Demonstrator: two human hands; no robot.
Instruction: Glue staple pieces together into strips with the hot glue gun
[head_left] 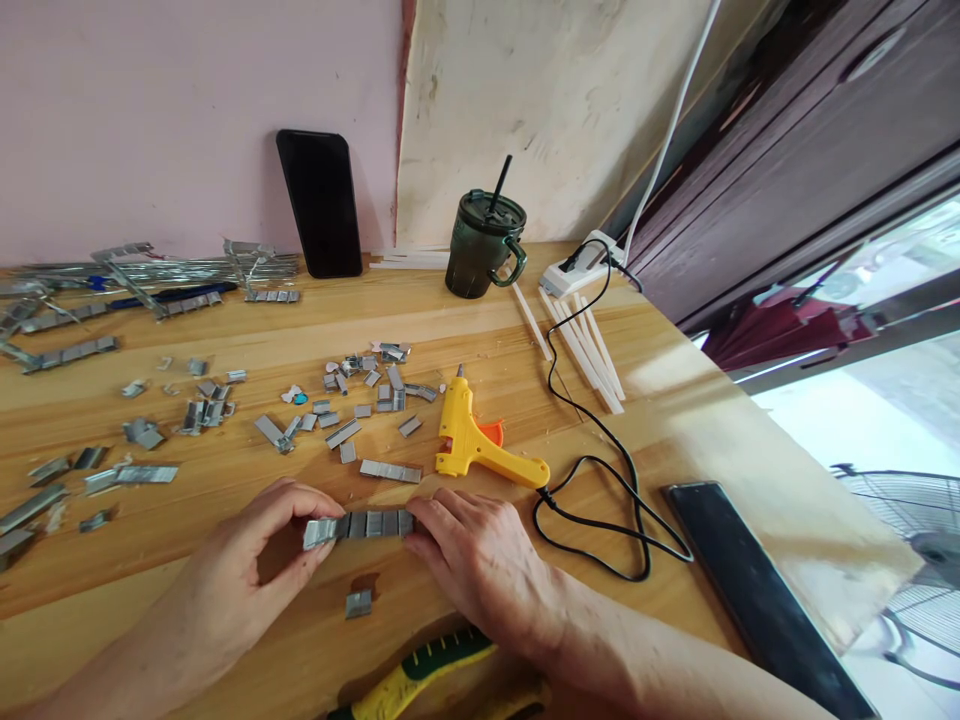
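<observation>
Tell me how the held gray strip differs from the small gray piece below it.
The gray strip is a row of segments; the small gray piece is far shorter. The strip is held between left hand and right hand; the piece lies on the table. Both look metallic.

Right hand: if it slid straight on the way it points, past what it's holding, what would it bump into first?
Most likely the left hand, which grips the other end of the segmented metal strip that the right hand holds, though depth is hard to judge from this one view.
</observation>
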